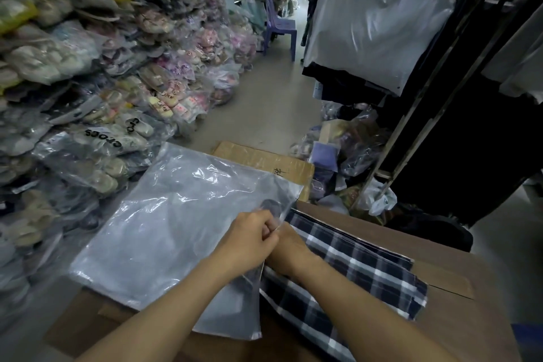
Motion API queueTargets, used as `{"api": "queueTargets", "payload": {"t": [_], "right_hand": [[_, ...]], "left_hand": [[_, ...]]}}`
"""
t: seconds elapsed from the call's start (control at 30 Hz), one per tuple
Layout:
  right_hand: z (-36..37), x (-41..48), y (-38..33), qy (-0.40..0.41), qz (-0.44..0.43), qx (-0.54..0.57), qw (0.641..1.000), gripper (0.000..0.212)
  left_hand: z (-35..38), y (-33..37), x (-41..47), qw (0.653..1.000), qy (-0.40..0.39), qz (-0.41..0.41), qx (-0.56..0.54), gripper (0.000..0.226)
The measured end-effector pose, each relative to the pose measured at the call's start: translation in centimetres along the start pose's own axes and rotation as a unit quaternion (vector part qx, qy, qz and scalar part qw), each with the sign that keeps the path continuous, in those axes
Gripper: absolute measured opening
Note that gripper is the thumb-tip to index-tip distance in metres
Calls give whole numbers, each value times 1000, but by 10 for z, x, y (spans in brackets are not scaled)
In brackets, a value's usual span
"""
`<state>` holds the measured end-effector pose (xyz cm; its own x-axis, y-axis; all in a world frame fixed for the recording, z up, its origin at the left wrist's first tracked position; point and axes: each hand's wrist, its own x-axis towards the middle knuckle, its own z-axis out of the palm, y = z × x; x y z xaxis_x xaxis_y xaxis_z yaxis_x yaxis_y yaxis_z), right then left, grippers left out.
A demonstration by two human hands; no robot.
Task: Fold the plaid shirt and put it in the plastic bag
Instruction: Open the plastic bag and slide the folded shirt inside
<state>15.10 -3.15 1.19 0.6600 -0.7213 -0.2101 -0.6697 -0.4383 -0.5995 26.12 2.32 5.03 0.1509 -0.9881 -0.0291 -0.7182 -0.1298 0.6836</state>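
A clear plastic bag (164,226) lies flat on cardboard boxes in front of me, its open edge toward the right. To its right lies the folded plaid shirt (358,270), dark blue with white checks. My left hand (249,241) pinches the bag's right edge at its mouth. My right hand (289,250) is pressed against the left one at the same edge, resting on the shirt; its fingertips are hidden behind my left hand. The shirt lies outside the bag.
Brown cardboard boxes (458,261) serve as the work surface. Piles of bagged shoes (102,97) fill the left side. A purple plastic chair (279,29) stands down the aisle. Hanging clothes under plastic (376,17) and a metal rack (411,132) are on the right.
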Motion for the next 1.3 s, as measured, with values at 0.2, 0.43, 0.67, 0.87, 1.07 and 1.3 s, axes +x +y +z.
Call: {"api": "queueTargets", "payload": {"t": [0.2, 0.43, 0.67, 0.87, 1.07, 1.3], "right_hand": [[-15, -25, 37, 46, -149, -175, 972, 16], [-49, -44, 121, 115, 118, -135, 977, 49], [-56, -38, 138, -2, 149, -68, 986, 63], [-49, -29, 116, 29, 126, -2, 992, 40], [-30, -1, 72, 88, 109, 102, 985, 30], [-76, -34, 108, -113, 153, 46, 981, 80]], "left_hand": [[9, 0, -1, 999, -23, -28, 29, 9], [31, 7, -1, 978, -47, -47, 197, 51], [38, 27, 4, 962, -63, -50, 261, 18], [37, 24, 4, 986, -41, 2, 160, 12], [36, 23, -2, 992, -13, 27, 126, 16], [34, 8, -2, 996, -45, -28, 73, 9]]}}
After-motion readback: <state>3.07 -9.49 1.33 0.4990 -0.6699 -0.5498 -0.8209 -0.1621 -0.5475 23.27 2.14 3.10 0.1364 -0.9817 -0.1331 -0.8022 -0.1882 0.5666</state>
